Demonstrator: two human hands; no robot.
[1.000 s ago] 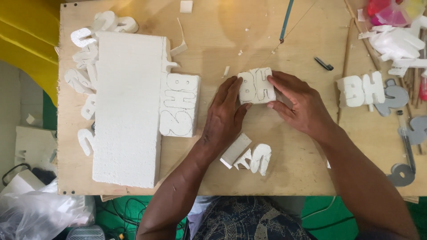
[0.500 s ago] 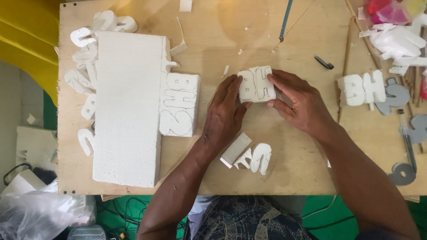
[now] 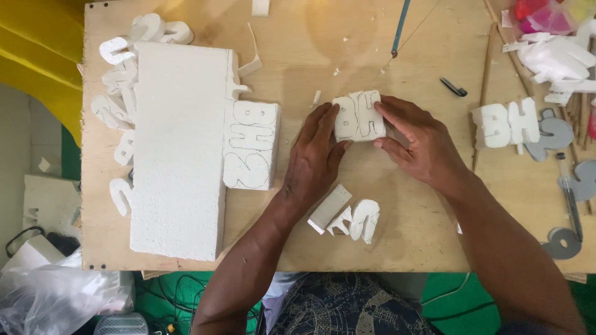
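Both hands hold a small white foam block (image 3: pixel 359 115) with letter outlines drawn on it, flat on the wooden table (image 3: pixel 310 49). My left hand (image 3: pixel 316 155) grips its left side with fingers and thumb. On the block's right side, my right hand (image 3: pixel 422 144) pinches it between fingers and thumb. A thin wire from a blue-handled cutter (image 3: pixel 399 28) runs down toward the block's top edge. Near my wrists lie cut foam offcuts (image 3: pixel 347 214), one shaped like a letter.
A large white foam slab (image 3: pixel 180 149) lies at the left, with a marked foam block (image 3: pixel 251 146) beside it and cut foam letters (image 3: pixel 121 80) around it. At the right are cut-out foam letters (image 3: pixel 506 124), grey templates (image 3: pixel 559 186), a black pen (image 3: pixel 454 87) and wooden sticks (image 3: pixel 487 68).
The foam block has shifted slightly up and to the left between my hands. Both hands keep their grip.
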